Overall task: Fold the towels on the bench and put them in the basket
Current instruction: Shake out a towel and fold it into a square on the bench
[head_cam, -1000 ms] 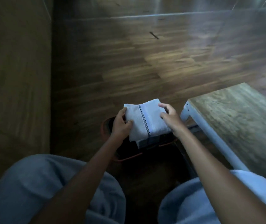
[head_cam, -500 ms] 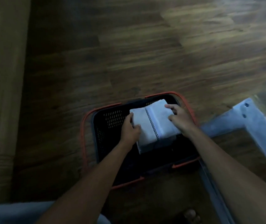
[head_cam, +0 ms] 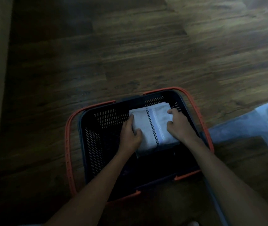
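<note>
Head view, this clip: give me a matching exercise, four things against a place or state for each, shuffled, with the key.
Things:
1. folded towel
2. basket
3. left hand
4. bench frame

Descriptions:
A. pale metal, at the right edge of the view
B. white with a dark checked stripe, held inside the basket
C. dark, slotted walls, orange rim, on the wood floor
D. grips the towel's left edge

Pairs: 1-B, 2-C, 3-D, 4-A. The right hand grips the towel's right edge.
</note>
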A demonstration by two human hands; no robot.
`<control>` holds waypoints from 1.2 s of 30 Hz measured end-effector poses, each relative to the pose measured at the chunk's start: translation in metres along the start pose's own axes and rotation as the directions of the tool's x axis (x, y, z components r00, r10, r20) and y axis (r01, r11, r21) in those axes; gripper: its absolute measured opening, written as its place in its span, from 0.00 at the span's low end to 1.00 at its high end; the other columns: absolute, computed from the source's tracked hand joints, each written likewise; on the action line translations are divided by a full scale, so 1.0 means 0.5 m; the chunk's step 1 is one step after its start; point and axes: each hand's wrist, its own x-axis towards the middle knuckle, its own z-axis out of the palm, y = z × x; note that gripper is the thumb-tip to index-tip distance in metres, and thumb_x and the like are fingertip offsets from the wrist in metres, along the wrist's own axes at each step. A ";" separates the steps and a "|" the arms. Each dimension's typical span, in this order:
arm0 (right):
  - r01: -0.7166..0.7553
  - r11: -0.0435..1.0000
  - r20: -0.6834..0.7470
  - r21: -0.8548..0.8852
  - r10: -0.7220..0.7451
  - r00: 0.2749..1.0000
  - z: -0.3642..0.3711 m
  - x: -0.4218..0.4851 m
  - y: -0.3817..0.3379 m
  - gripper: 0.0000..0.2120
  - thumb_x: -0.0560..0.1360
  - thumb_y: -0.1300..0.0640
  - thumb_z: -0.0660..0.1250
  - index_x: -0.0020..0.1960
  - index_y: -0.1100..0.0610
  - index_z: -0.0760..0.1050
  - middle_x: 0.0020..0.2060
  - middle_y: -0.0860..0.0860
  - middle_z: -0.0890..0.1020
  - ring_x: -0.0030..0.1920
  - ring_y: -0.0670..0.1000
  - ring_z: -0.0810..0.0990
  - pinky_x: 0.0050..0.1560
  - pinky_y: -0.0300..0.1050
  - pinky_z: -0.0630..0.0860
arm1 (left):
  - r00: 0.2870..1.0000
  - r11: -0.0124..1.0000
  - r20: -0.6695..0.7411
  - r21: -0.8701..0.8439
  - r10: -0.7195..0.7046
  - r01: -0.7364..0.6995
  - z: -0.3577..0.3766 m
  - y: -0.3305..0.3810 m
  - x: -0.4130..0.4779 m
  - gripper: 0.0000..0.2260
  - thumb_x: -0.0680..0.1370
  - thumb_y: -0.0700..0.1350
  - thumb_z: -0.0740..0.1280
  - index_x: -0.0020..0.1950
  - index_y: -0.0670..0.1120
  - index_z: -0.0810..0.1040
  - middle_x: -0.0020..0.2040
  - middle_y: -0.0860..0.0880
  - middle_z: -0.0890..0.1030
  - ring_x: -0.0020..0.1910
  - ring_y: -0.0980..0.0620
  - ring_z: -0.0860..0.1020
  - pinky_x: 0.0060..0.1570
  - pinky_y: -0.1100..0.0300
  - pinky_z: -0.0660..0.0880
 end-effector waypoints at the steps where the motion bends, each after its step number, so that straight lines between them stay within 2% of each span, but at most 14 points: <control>1: -0.007 0.999 -0.007 -0.053 0.007 1.000 0.002 -0.004 0.000 0.23 0.75 0.64 0.56 0.69 0.54 0.63 0.66 0.58 0.69 0.58 0.59 0.73 0.52 0.51 0.73 | 1.000 1.000 0.017 0.027 0.011 -0.011 0.000 0.000 -0.002 0.28 0.76 0.37 0.65 0.75 0.41 0.60 0.67 0.41 0.68 0.67 0.47 0.68 0.61 0.68 0.60; 3: -0.003 0.986 -0.012 -0.168 0.001 1.000 0.009 -0.012 0.001 0.24 0.76 0.64 0.54 0.71 0.53 0.61 0.67 0.58 0.67 0.58 0.61 0.74 0.52 0.53 0.73 | 0.999 0.998 0.037 0.062 0.015 -0.018 -0.001 -0.003 -0.001 0.28 0.76 0.38 0.65 0.75 0.41 0.59 0.67 0.40 0.68 0.67 0.46 0.68 0.62 0.67 0.61; 6: 0.049 0.956 -0.019 -0.289 -0.056 0.998 0.023 -0.015 0.009 0.24 0.77 0.65 0.55 0.72 0.54 0.59 0.65 0.60 0.68 0.53 0.62 0.76 0.46 0.50 0.72 | 0.999 0.997 0.032 0.072 0.003 -0.005 -0.001 -0.004 0.006 0.28 0.77 0.38 0.65 0.75 0.41 0.60 0.67 0.39 0.68 0.67 0.45 0.68 0.63 0.65 0.61; 10: 0.089 0.958 -0.089 -0.274 -0.117 0.989 0.024 -0.013 0.009 0.24 0.77 0.65 0.57 0.72 0.54 0.61 0.64 0.58 0.69 0.50 0.60 0.77 0.43 0.50 0.73 | 0.996 0.996 -0.045 0.041 0.080 -0.078 0.002 0.006 0.005 0.27 0.76 0.36 0.65 0.74 0.40 0.61 0.66 0.40 0.69 0.64 0.50 0.69 0.59 0.71 0.60; 13: 0.119 0.951 -0.164 -0.287 -0.171 0.971 0.026 -0.012 0.005 0.23 0.77 0.65 0.56 0.71 0.54 0.61 0.63 0.57 0.69 0.49 0.60 0.76 0.39 0.48 0.70 | 0.991 0.994 -0.079 0.016 0.106 -0.105 0.010 0.003 0.003 0.27 0.76 0.36 0.64 0.74 0.40 0.61 0.67 0.42 0.69 0.64 0.53 0.67 0.59 0.72 0.59; 17: 0.051 0.919 -0.105 -0.391 -0.100 0.989 0.028 -0.009 -0.006 0.21 0.77 0.64 0.57 0.70 0.58 0.62 0.65 0.60 0.67 0.54 0.61 0.74 0.41 0.50 0.69 | 0.998 0.998 -0.053 0.054 0.015 -0.012 0.015 -0.007 0.006 0.27 0.76 0.38 0.65 0.74 0.40 0.61 0.67 0.39 0.68 0.67 0.45 0.68 0.63 0.66 0.61; 19: 0.072 0.881 -0.162 -0.469 -0.166 0.973 0.027 -0.005 -0.022 0.19 0.76 0.65 0.58 0.67 0.62 0.65 0.63 0.61 0.68 0.57 0.61 0.72 0.42 0.52 0.72 | 0.994 0.991 -0.108 0.136 0.016 -0.001 0.012 -0.003 0.007 0.26 0.75 0.40 0.65 0.73 0.40 0.63 0.65 0.39 0.68 0.64 0.43 0.69 0.64 0.59 0.64; 21: 0.173 0.825 -0.216 -0.538 -0.333 0.918 0.030 0.002 -0.033 0.17 0.72 0.67 0.62 0.61 0.64 0.70 0.57 0.61 0.73 0.54 0.61 0.74 0.43 0.52 0.73 | 0.969 0.940 -0.157 0.315 0.189 -0.133 0.007 0.004 0.013 0.26 0.74 0.43 0.63 0.71 0.41 0.66 0.67 0.42 0.69 0.65 0.45 0.69 0.63 0.55 0.65; 22: 0.218 0.797 -0.225 -0.563 -0.401 0.888 0.033 0.010 -0.037 0.18 0.71 0.68 0.63 0.60 0.64 0.72 0.56 0.61 0.75 0.53 0.61 0.75 0.45 0.53 0.73 | 0.953 0.887 -0.120 0.413 0.277 -0.206 0.006 0.008 0.017 0.26 0.73 0.44 0.63 0.72 0.42 0.66 0.69 0.44 0.69 0.66 0.46 0.68 0.63 0.53 0.65; 23: 0.246 0.786 -0.210 -0.567 -0.427 0.880 0.036 0.019 -0.041 0.19 0.70 0.68 0.63 0.61 0.64 0.72 0.56 0.60 0.75 0.54 0.60 0.75 0.46 0.53 0.73 | 0.944 0.840 -0.073 0.482 0.322 -0.249 0.008 0.009 0.022 0.25 0.74 0.44 0.63 0.72 0.44 0.66 0.70 0.46 0.69 0.67 0.48 0.67 0.62 0.52 0.64; 25: 0.239 0.820 -0.198 -0.521 -0.388 0.900 0.034 0.033 -0.054 0.18 0.72 0.69 0.62 0.62 0.63 0.71 0.58 0.59 0.74 0.56 0.59 0.73 0.45 0.51 0.72 | 0.950 0.822 -0.077 0.525 0.303 -0.219 0.008 0.011 0.036 0.22 0.76 0.45 0.63 0.70 0.47 0.69 0.68 0.48 0.71 0.66 0.49 0.68 0.59 0.52 0.62; 28: 0.178 0.820 -0.198 -0.544 -0.332 0.922 0.024 0.057 -0.061 0.13 0.72 0.71 0.60 0.57 0.65 0.72 0.57 0.60 0.72 0.56 0.59 0.71 0.38 0.49 0.67 | 0.948 0.880 -0.227 0.465 0.224 -0.097 0.005 0.004 0.060 0.14 0.76 0.48 0.65 0.61 0.47 0.77 0.57 0.47 0.75 0.57 0.46 0.73 0.54 0.51 0.64; 32: 0.186 0.801 -0.138 -0.569 -0.316 0.939 0.015 0.082 -0.051 0.15 0.74 0.72 0.59 0.59 0.65 0.71 0.58 0.60 0.72 0.55 0.60 0.72 0.36 0.49 0.65 | 0.934 0.932 -0.302 0.353 0.191 -0.077 0.008 -0.007 0.078 0.11 0.74 0.48 0.68 0.54 0.46 0.81 0.51 0.46 0.78 0.50 0.46 0.77 0.51 0.47 0.74; 36: 0.251 0.848 -0.232 -0.467 -0.391 0.891 0.010 0.095 -0.040 0.07 0.74 0.70 0.62 0.50 0.64 0.73 0.51 0.60 0.73 0.41 0.59 0.75 0.31 0.47 0.64 | 0.917 0.926 -0.316 0.358 0.243 -0.122 0.009 -0.002 0.076 0.11 0.74 0.47 0.68 0.54 0.48 0.81 0.48 0.48 0.78 0.46 0.48 0.78 0.48 0.49 0.75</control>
